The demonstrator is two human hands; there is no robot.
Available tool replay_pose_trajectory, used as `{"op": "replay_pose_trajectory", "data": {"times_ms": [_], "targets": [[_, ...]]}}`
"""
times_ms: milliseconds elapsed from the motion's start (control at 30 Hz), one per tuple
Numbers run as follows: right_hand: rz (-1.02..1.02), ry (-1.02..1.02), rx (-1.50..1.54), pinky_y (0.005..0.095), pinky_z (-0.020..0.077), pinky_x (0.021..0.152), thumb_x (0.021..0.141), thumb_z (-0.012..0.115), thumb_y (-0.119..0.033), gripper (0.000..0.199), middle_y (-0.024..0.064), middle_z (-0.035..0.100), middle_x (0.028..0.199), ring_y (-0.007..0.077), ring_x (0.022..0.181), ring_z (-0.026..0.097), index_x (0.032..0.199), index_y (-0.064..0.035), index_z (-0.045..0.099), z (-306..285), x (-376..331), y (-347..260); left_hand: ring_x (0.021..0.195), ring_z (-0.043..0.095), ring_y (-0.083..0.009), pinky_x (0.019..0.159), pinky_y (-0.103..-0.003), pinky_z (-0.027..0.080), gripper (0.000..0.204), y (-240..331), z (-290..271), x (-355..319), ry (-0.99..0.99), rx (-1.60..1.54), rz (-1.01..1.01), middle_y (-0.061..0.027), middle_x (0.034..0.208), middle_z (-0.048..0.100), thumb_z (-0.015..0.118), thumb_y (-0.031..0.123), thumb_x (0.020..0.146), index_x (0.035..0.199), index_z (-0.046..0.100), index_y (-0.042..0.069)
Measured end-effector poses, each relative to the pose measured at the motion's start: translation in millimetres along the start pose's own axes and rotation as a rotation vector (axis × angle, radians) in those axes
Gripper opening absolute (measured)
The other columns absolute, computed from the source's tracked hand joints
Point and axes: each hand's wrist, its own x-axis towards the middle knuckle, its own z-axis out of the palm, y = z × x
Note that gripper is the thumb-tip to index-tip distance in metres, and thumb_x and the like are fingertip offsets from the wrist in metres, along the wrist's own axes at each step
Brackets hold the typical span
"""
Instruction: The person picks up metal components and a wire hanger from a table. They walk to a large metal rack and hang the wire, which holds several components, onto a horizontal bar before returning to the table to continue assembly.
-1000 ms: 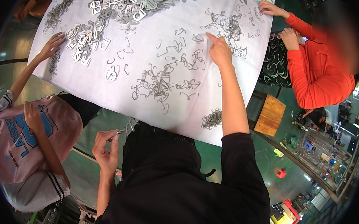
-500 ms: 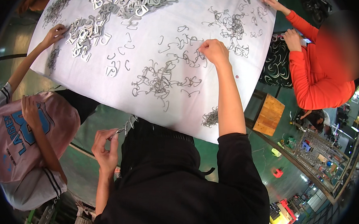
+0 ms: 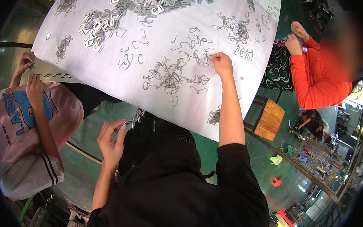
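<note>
Right hand [image 3: 221, 63]: closed narrow, pinching a hook [image 3: 207, 56] on the sheet [image 3: 158, 91].
Left hand [image 3: 111, 139]: holds hooks [image 3: 135, 117], near the edge.

Dull grey metal wire hooks [image 3: 171, 74] lie on matt white cloth [image 3: 109, 77].

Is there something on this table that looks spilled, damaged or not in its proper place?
Nothing stands out. Bent wire hooks and flat metal clips lie in loose heaps all over the white table. The right hand reaches into the hooks; the left hand holds a small bunch at the table edge.
</note>
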Motion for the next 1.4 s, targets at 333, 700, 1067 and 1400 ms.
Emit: {"op": "replay_pose_trajectory", "data": {"times_ms": [333, 700, 1067, 1400], "targets": [[-0.087, 0.033, -0.338, 0.0366, 0.0517, 0.075, 0.078, 0.069, -0.024, 0.020, 0.0091, 0.068, 0.089, 0.0247, 0.084, 0.065, 0.090, -0.0081, 0.069, 10, 10, -21, 0.064, 0.051, -0.0176, 0.060, -0.027, 0.043, 0.012, -13, -11, -4, -0.023, -0.043, 0.081, -0.0088, 0.080, 0.065, 0.064, -0.007, 0.077, 0.088, 0.066, -0.002], [-0.110, -0.412, 1.037, 0.0241, 0.0447, 0.058, 0.081, 0.069, -0.005, 0.032, 0.0078, 0.065, 0.082, 0.0131, 0.071, 0.062, 0.107, -0.0009, 0.050, 22, -159, -91, 0.063, 0.058, -0.0173, 0.057, -0.027, 0.046, 0.011, -31, -15, -8, 0.032, -0.108, 0.053, -0.0086, 0.080, 0.068, 0.072, -0.001, 0.076, 0.087, 0.067, 0.001], [-0.168, -0.424, 1.023, 0.0238, 0.0523, 0.064, 0.085, 0.063, 0.003, 0.024, 0.0104, 0.064, 0.082, 0.0148, 0.073, 0.065, 0.100, 0.0011, 0.046, 74, -280, -163, 0.065, 0.061, -0.0166, 0.055, -0.028, 0.048, 0.014, -36, -26, 0, 0.021, -0.120, 0.104, -0.0072, 0.076, 0.067, 0.073, 0.000, 0.074, 0.087, 0.068, 0.002], [-0.426, -0.119, 0.961, 0.0255, 0.0540, 0.070, 0.085, 0.062, 0.006, 0.019, 0.0105, 0.064, 0.086, 0.0153, 0.077, 0.066, 0.094, 0.0009, 0.046, 87, -300, -170, 0.072, 0.061, -0.0217, 0.062, -0.031, 0.048, 0.008, -58, -28, 21, -0.021, -0.202, 0.205, -0.0091, 0.083, 0.067, 0.068, 0.005, 0.080, 0.088, 0.068, 0.003]]}}
